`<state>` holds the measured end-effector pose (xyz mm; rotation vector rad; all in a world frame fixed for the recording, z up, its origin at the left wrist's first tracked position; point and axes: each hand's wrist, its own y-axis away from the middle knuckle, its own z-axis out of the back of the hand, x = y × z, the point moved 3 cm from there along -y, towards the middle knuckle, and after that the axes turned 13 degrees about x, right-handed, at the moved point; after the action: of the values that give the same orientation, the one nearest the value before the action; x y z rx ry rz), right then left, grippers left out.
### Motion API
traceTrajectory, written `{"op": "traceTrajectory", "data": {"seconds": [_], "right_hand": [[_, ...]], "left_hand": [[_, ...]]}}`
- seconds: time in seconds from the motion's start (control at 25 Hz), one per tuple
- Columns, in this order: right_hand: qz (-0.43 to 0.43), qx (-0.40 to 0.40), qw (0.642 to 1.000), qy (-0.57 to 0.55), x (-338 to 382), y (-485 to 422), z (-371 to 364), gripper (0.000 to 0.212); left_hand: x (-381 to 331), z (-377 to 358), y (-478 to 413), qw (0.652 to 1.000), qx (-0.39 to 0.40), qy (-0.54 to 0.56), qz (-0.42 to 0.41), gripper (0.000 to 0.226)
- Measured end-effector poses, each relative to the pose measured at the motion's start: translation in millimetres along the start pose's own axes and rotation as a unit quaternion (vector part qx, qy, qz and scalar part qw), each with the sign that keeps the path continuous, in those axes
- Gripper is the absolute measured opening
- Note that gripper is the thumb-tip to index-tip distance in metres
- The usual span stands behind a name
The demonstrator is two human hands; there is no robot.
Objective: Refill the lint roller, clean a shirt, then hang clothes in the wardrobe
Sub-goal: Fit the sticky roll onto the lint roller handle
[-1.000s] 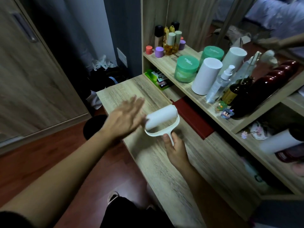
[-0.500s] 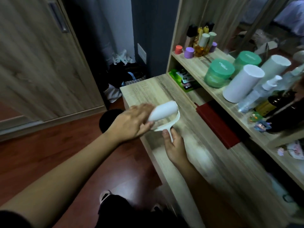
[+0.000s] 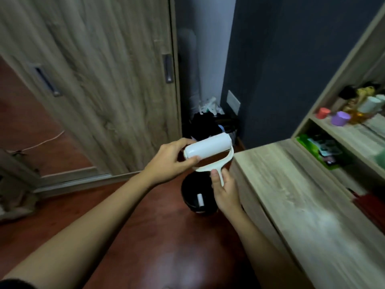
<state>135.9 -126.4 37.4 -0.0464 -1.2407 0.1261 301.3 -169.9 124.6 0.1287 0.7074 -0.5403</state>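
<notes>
A white lint roller with a cream frame and handle is held in the air, left of the wooden desk and above a black bin. My left hand grips the left end of the white roll between thumb and fingers. My right hand holds the handle from below. The wooden wardrobe with sliding doors stands behind, its doors closed. No shirt is in view.
The black bin on the red-brown floor holds a small white roll. A dark basket of clothes sits in the corner by the wall. Shelves with small jars rise at the right. A cable lies on the floor.
Both hands lifted the roller off the desk and carried it left, over the bin. My left hand went from flat beside the roll to gripping its end. The view swung left toward the wardrobe.
</notes>
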Motion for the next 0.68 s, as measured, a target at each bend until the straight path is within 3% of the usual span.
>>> {"op": "traceTrajectory", "data": {"seconds": [0.16,0.24,0.4,0.56,0.68], "right_hand": [[0.020,0.001,1.000,-0.010,19,-34,-44,0.061],[0.026,0.000,1.000,-0.009,22,-58,-58,0.062],[0.021,-0.010,0.999,-0.038,21,-120,-68,0.065],[0.027,-0.028,0.998,-0.057,9,-204,-70,0.038],[0.033,-0.050,0.997,-0.054,6,-281,-61,0.028]], "left_hand": [[44,38,-4,1.000,0.006,0.008,0.021,0.041],[65,57,-16,0.999,0.000,0.018,0.034,0.048],[110,92,-56,0.990,-0.106,0.072,0.058,0.050],[157,115,-125,0.991,-0.127,-0.020,0.044,0.038],[199,130,-197,0.991,-0.075,-0.104,0.035,0.038]]}}
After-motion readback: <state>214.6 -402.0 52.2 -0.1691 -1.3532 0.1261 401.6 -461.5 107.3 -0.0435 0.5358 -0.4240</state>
